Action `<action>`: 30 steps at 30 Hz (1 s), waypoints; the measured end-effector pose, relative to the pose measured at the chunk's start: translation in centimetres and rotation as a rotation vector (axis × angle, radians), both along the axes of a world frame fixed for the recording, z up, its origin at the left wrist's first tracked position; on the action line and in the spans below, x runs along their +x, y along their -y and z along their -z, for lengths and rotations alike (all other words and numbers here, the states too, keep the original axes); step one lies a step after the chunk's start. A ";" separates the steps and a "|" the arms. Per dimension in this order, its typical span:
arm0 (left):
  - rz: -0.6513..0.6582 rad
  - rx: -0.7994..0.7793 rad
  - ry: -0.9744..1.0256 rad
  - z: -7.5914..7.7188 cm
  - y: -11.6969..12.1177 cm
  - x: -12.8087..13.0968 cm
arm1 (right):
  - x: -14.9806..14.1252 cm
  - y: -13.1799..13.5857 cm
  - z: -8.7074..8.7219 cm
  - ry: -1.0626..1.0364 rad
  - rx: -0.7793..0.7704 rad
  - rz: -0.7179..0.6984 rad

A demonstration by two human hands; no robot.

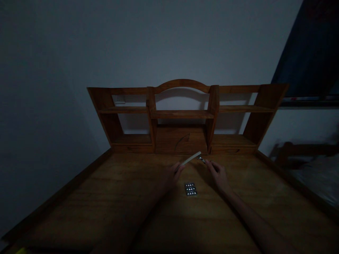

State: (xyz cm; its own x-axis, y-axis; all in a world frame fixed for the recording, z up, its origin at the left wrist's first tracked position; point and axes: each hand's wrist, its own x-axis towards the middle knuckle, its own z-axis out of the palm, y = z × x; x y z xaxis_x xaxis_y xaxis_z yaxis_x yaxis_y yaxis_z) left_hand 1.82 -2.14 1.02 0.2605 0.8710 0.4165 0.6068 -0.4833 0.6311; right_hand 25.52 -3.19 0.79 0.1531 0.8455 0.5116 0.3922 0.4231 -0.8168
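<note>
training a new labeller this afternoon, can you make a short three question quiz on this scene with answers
1. Multiple choice: what does the person's bare left hand hold?
a) a red ceramic mug
b) a pale, slim, straight strip
c) a blue folded cloth

2. True or false: the small, dark, rectangular item with rows of bright spots is held up off the brown wooden desktop.

3. Short answer: which hand holds the small, slim, shiny, silvery tool, whose head is near the strip's far end?

Key
1: b
2: false; it lies on the desktop
3: the right hand
</note>
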 end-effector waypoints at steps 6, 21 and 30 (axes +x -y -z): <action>0.015 -0.001 -0.033 -0.2 0.2 0.2 | 0.0 0.1 -0.2 -0.014 -0.013 -0.013; 0.013 -0.009 -0.020 -0.1 0.0 0.1 | 0.1 -0.1 0.1 -0.049 -0.017 0.006; 0.040 0.002 -0.009 -0.3 0.2 0.0 | 0.2 -0.2 0.4 -0.018 -0.003 0.029</action>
